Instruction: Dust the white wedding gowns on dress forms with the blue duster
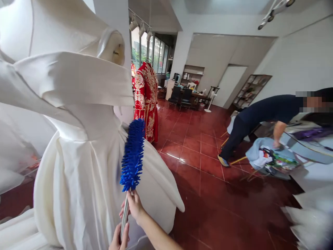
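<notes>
A blue microfibre duster (132, 154) stands upright against the skirt of a white gown (78, 166) on a dress form. My right hand (134, 205) is closed round the silver handle (125, 212) just below the blue head. Lower on the same handle, at the frame's bottom edge, my left hand (119, 240) is also wrapped round it. The gown's wide off-shoulder collar (73, 80) fills the upper left.
A red embroidered gown (146, 100) hangs on a form behind. On the right, another person (265, 114) bends over a table (307, 152) piled with cloth and bags. Red tiled floor (208, 173) lies between. White fabric (312, 215) shows at lower right.
</notes>
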Demonstrator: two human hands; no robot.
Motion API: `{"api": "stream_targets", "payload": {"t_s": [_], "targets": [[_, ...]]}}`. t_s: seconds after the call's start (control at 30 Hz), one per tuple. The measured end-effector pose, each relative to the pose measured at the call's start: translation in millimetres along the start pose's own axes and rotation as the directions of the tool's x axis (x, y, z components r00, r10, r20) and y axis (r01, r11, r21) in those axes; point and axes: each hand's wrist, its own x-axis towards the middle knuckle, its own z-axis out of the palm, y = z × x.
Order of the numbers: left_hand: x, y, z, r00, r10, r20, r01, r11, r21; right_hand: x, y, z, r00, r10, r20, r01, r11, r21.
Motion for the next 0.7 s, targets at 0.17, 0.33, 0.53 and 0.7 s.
{"api": "stream_targets", "payload": {"t_s": [0.17, 0.33, 0.53, 0.7], "targets": [[13, -25, -20.4, 0.971, 0.004, 0.240, -0.021, 0.998, 0.067, -2, 35, -8, 0.965, 0.102, -0.242, -0.088, 0.994, 0.067], [34, -22, -71.1, 0.919, -0.041, 0.392, -0.049, 0.975, 0.218, -11, 59, 19, 0.882, 0.140, -0.451, -0.043, 0.975, 0.217], [54, 7, -148.0, 0.877, 0.238, 0.417, -0.348, 0.913, 0.211, -24, 31, 103, 0.909, -0.189, -0.371, 0.275, 0.941, 0.195], [61, 20, -179.7, 0.887, 0.242, 0.393, -0.334, 0.924, 0.186, -7, 28, 140, 0.935, -0.159, -0.317, 0.213, 0.966, 0.145]]}}
